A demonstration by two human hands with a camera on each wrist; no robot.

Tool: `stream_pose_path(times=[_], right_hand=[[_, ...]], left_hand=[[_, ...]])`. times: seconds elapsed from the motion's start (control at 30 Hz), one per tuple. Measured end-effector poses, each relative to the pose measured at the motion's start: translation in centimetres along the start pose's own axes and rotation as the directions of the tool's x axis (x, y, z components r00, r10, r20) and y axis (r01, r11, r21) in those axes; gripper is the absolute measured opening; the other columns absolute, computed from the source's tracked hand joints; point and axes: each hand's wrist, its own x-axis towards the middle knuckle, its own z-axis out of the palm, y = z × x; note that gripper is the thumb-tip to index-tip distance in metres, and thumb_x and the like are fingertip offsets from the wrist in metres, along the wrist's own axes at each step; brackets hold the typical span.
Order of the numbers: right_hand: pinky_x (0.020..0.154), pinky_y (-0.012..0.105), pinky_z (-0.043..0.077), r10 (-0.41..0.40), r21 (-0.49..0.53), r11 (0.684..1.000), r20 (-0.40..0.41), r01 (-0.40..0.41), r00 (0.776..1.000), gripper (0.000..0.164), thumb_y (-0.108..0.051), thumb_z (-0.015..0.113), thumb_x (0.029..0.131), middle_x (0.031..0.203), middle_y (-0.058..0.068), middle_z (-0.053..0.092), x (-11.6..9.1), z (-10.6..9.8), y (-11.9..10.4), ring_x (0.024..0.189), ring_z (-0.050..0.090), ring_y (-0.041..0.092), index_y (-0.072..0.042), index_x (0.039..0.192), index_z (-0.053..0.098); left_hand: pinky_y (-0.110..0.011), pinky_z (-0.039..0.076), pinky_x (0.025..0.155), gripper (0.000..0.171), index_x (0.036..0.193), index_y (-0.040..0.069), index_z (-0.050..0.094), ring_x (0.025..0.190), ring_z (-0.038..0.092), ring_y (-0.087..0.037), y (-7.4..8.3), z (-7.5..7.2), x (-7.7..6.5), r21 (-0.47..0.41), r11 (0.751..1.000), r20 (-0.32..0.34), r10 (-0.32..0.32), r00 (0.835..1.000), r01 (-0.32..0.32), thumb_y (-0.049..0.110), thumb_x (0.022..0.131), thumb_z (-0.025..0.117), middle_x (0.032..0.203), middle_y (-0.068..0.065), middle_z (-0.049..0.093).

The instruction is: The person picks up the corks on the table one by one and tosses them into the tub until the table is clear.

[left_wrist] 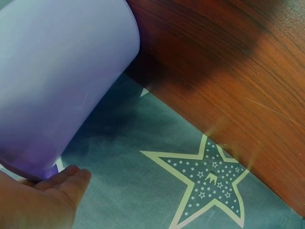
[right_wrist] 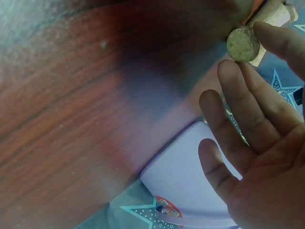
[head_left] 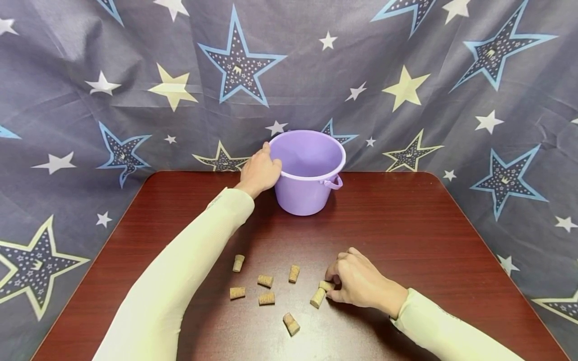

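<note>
Pinching 1 small cork (head_left: 324, 286) between thumb and fingers, the right hand (head_left: 361, 281) is low over the near part of the reddish-brown surface (head_left: 397, 235), right of the middle. In the right wrist view, a round end of that cork faces the camera, and the other fingers are spread apart. Just beside it on the near left lies a second cork (head_left: 317, 299); whether the 2 touch, I cannot tell.

Farther left, 6 more corks lie scattered on their sides: a leftmost pair, with 1 cork (head_left: 238, 263) far and 1 cork (head_left: 237, 293) near; a middle pair, likewise 1 cork (head_left: 265, 281) far and 1 cork (head_left: 266, 299) near; a cork (head_left: 294, 274) to their right; and a cork (head_left: 291, 324) nearest of all.

At the far edge, the left hand (head_left: 261, 170) grips the left rim of an upright purple bucket (head_left: 302, 195), thumb over the edge. Its handle (head_left: 334, 183) hangs at the near right. Pale sleeves (head_left: 198, 260) cover both arms, and a star-patterned cloth (head_left: 307, 90) hangs behind.
</note>
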Motion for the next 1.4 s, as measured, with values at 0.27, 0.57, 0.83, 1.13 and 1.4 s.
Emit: stream_pose_path(times=[0.27,0.57,0.83,1.13,1.4], right_hand=[[0.071,0.028,0.036,-0.007,-0.001,1.000,-0.001,0.007,1.000,0.015,-0.029,0.090,0.070,0.064,-0.017,0.061,0.0,0.0,0.1,0.068,0.047,0.000,-0.024,0.077,0.078],[0.073,0.028,0.036,0.014,-0.016,1.000,-0.027,-0.014,1.000,0.015,-0.028,0.090,0.071,0.065,-0.017,0.064,0.1,-0.6,0.2,0.068,0.047,0.001,-0.023,0.077,0.078],[0.075,0.030,0.038,0.025,-0.015,1.000,-0.077,-0.026,0.997,0.013,-0.027,0.090,0.072,0.067,-0.016,0.066,0.7,-1.7,0.5,0.069,0.049,0.002,-0.022,0.078,0.078],[0.074,0.032,0.040,-0.013,-0.028,1.000,-0.188,0.008,0.982,0.013,-0.029,0.086,0.080,0.061,-0.016,0.057,1.4,-3.0,0.8,0.064,0.048,0.002,-0.022,0.074,0.076],[0.075,0.032,0.039,0.036,0.000,0.999,-0.226,-0.037,0.973,0.017,-0.019,0.089,0.068,0.067,-0.016,0.064,1.9,-4.2,0.9,0.069,0.057,0.008,-0.022,0.080,0.078]], left_hand=[[-0.052,0.037,0.113,0.072,0.162,0.002,0.023,0.140,0.046,-0.038,0.0,0.0,0.0,-0.002,1.000,-0.003,0.006,1.000,-0.006,0.032,0.099,0.041,0.157,-0.017,0.044],[-0.052,0.038,0.112,0.073,0.162,0.002,0.024,0.140,0.047,-0.038,-0.1,0.0,0.0,0.001,1.000,-0.001,0.005,1.000,-0.005,0.033,0.099,0.040,0.156,-0.016,0.045],[-0.052,0.038,0.112,0.072,0.162,0.002,0.023,0.140,0.046,-0.038,-0.3,0.0,0.1,0.003,1.000,0.003,0.002,1.000,-0.002,0.032,0.099,0.041,0.157,-0.015,0.044],[-0.053,0.038,0.112,0.071,0.162,0.003,0.024,0.140,0.046,-0.038,-0.3,0.1,0.0,-0.008,1.000,-0.008,0.005,1.000,-0.005,0.032,0.100,0.043,0.158,-0.015,0.044],[-0.052,0.038,0.111,0.072,0.162,0.003,0.024,0.140,0.046,-0.038,-0.2,0.1,0.1,-0.002,1.000,-0.003,0.002,1.000,-0.002,0.033,0.099,0.042,0.157,-0.015,0.044]])
